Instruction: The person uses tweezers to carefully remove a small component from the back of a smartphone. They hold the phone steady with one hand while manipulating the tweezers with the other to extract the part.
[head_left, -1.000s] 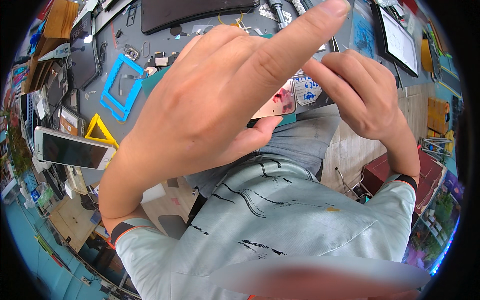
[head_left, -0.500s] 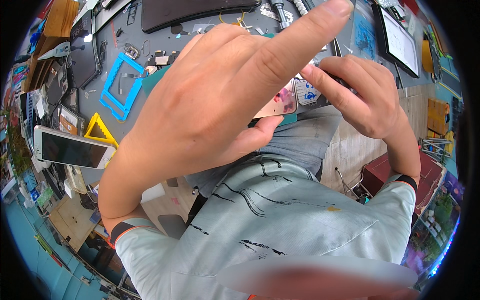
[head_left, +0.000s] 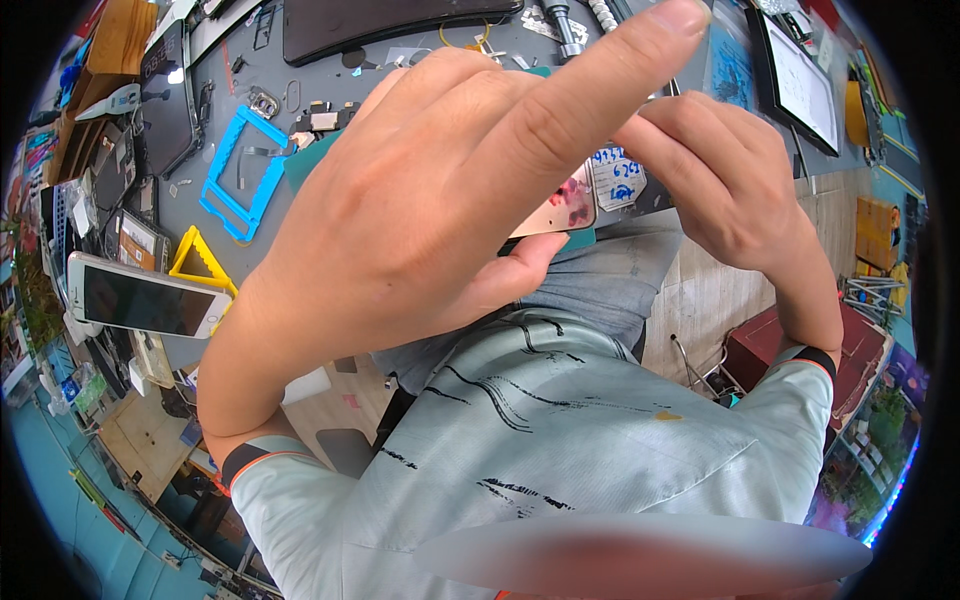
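My left hand [head_left: 430, 190] spreads over a phone [head_left: 568, 208] with a pinkish picture on it. Its thumb lies at the phone's near edge, its index finger points out to the upper right, and the other fingertips are hidden behind the hand. Under the phone is a teal mat [head_left: 583, 237]. My right hand [head_left: 715, 180] is just right of the phone, fingers bent and drawn together. Their tips pass behind my left index finger, so what they hold is hidden. A white paper label [head_left: 622, 183] with blue handwriting sits between the phone and my right hand.
To the left are a blue plastic frame [head_left: 243, 170], a yellow triangular holder [head_left: 200, 258] and a white phone [head_left: 148, 294] leaning near my left forearm. A dark flat panel [head_left: 390, 25] lies at the back. A black-framed tray [head_left: 795, 85] stands at the far right.
My right hand has shifted slightly to the left and farther behind my left index finger, uncovering more of the paper label. The left hand stays nearly still.
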